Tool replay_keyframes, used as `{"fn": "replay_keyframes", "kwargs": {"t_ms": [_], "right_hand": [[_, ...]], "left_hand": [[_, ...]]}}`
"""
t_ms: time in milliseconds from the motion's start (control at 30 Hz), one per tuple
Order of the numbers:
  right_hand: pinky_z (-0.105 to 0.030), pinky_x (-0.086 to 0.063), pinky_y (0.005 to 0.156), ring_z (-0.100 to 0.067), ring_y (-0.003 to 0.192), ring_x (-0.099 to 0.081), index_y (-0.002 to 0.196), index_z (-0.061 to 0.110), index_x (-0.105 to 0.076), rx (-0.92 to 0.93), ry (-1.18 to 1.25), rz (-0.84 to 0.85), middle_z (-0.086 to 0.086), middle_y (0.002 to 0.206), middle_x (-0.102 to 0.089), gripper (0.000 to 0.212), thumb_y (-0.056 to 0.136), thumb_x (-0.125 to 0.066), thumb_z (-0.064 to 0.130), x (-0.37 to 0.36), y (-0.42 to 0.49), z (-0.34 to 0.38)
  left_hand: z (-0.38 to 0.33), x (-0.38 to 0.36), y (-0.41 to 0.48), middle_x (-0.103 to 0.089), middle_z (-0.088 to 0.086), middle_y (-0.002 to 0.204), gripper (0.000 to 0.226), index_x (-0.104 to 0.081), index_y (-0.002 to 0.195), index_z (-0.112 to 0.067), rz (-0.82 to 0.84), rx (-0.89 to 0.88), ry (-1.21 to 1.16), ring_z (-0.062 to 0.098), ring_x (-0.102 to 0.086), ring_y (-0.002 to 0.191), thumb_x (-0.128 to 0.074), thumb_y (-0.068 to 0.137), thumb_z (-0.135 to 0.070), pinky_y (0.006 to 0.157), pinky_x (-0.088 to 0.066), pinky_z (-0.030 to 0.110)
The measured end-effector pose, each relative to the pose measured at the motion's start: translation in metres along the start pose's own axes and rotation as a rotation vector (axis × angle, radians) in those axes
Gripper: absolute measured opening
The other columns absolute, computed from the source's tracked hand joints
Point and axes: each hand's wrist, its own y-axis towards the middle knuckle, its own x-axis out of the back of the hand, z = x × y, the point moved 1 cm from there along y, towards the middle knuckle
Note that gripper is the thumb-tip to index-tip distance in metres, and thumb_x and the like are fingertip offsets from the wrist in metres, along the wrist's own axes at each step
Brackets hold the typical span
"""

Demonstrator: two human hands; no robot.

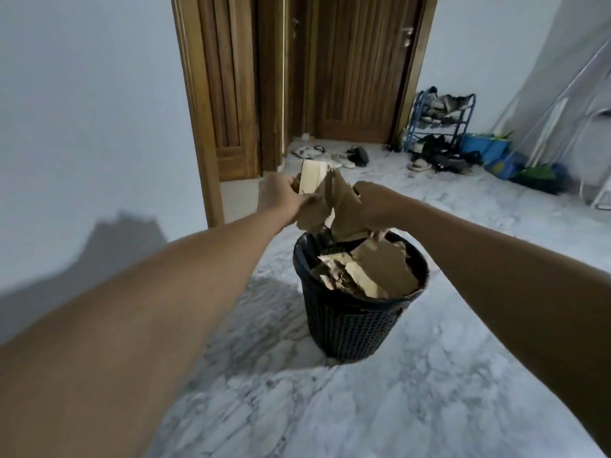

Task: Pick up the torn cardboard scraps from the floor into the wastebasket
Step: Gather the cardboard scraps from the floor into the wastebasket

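Bunch of torn cardboard scraps (pixel 332 206) held just above the far rim of the black mesh wastebasket (pixel 347 325); left hand (pixel 281 196) and right hand (pixel 375 208) both curled round it, with a heap of scraps (pixel 380 269) already inside. Drop step in hand, by my reading: next calls for both grips to loosen with the bunch over the opening, since the heap leaves little room. Fingertips mostly hidden behind cardboard, frame blurred; near floor (pixel 330 408) shows no loose pieces, though the arms cover much of it.
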Motion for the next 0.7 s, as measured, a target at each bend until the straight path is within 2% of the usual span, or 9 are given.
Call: {"fn": "replay_keyframes", "kwargs": {"t_ms": [67, 133, 167, 233, 333, 400, 467, 600, 700], "right_hand": [[-0.024, -0.043, 0.045, -0.017, 0.059, -0.06, 0.094, 0.003, -0.06, -0.038, 0.058, -0.074, -0.014, 0.086, -0.067, 0.02, 0.084, -0.066, 0.019, 0.003, -0.013, -0.028], [-0.03, -0.05, 0.044, -0.022, 0.062, -0.065, 0.097, 0.005, -0.059, -0.086, 0.171, -0.14, -0.012, 0.087, -0.066, 0.02, 0.09, -0.059, 0.024, -0.011, -0.023, -0.059], [-0.037, -0.057, 0.05, -0.025, 0.068, -0.067, 0.101, 0.006, -0.057, -0.109, 0.221, -0.153, -0.012, 0.09, -0.066, 0.023, 0.092, -0.057, 0.027, -0.021, -0.025, -0.073], [-0.046, -0.06, 0.068, -0.03, 0.081, -0.067, 0.105, 0.005, -0.058, -0.151, 0.247, -0.166, -0.013, 0.097, -0.066, 0.03, 0.093, -0.056, 0.032, -0.037, -0.027, -0.101], [-0.044, -0.056, 0.078, -0.029, 0.091, -0.064, 0.112, 0.008, -0.061, -0.194, 0.325, -0.221, -0.01, 0.102, -0.067, 0.033, 0.093, -0.056, 0.034, -0.046, -0.027, -0.127], [-0.04, -0.057, 0.074, -0.024, 0.091, -0.064, 0.124, 0.014, -0.058, -0.218, 0.396, -0.245, -0.007, 0.109, -0.066, 0.04, 0.09, -0.061, 0.033, -0.048, -0.023, -0.137], [-0.035, -0.056, 0.062, -0.022, 0.082, -0.065, 0.136, 0.018, -0.05, -0.237, 0.467, -0.26, -0.008, 0.112, -0.064, 0.051, 0.089, -0.063, 0.031, -0.051, -0.019, -0.144], [-0.042, -0.058, 0.057, -0.023, 0.07, -0.065, 0.13, 0.017, -0.05, -0.272, 0.513, -0.333, -0.007, 0.104, -0.063, 0.044, 0.09, -0.06, 0.03, -0.057, -0.008, -0.147], [-0.04, -0.057, 0.06, -0.022, 0.072, -0.064, 0.134, 0.016, -0.048, -0.287, 0.541, -0.35, -0.005, 0.104, -0.062, 0.042, 0.095, -0.055, 0.03, -0.063, -0.002, -0.145]], "left_hand": [[-0.023, -0.025, -0.008, -0.052, -0.002, 0.056, 0.046, -0.052, 0.055, -0.011, 0.021, -0.007, 0.003, 0.012, -0.047, 0.056, -0.085, 0.069, -0.04, 0.044, -0.027, 0.025], [-0.026, -0.055, -0.024, -0.042, -0.005, 0.05, 0.054, -0.041, 0.05, -0.015, 0.032, 0.036, -0.041, 0.012, -0.039, 0.051, -0.083, 0.072, -0.04, 0.044, -0.024, 0.026], [-0.023, -0.07, -0.031, -0.039, -0.004, 0.049, 0.056, -0.037, 0.05, -0.015, 0.039, 0.069, -0.062, 0.012, -0.037, 0.049, -0.082, 0.074, -0.039, 0.045, -0.024, 0.026], [-0.013, -0.1, -0.041, -0.036, -0.003, 0.046, 0.059, -0.033, 0.05, -0.015, 0.079, 0.12, -0.102, 0.013, -0.037, 0.046, -0.08, 0.078, -0.036, 0.047, -0.028, 0.025], [-0.007, -0.122, -0.045, -0.031, 0.0, 0.045, 0.06, -0.031, 0.049, -0.015, 0.108, 0.113, -0.13, 0.019, -0.034, 0.045, -0.076, 0.082, -0.036, 0.05, -0.027, 0.027], [-0.004, -0.128, -0.04, -0.028, 0.002, 0.048, 0.06, -0.029, 0.051, -0.015, 0.111, 0.091, -0.137, 0.02, -0.03, 0.047, -0.073, 0.085, -0.036, 0.051, -0.026, 0.029], [0.005, -0.132, -0.036, -0.026, 0.002, 0.049, 0.059, -0.026, 0.053, -0.015, 0.126, 0.088, -0.144, 0.019, -0.028, 0.047, -0.069, 0.088, -0.034, 0.052, -0.026, 0.029], [0.027, -0.129, -0.03, -0.022, 0.001, 0.049, 0.059, -0.023, 0.052, -0.017, 0.174, 0.122, -0.124, 0.021, -0.037, 0.053, -0.06, 0.095, -0.034, 0.056, -0.025, 0.031], [0.037, -0.126, -0.022, -0.02, 0.002, 0.051, 0.059, -0.022, 0.053, -0.017, 0.19, 0.154, -0.108, 0.021, -0.031, 0.053, -0.057, 0.096, -0.037, 0.061, -0.023, 0.031]]}}
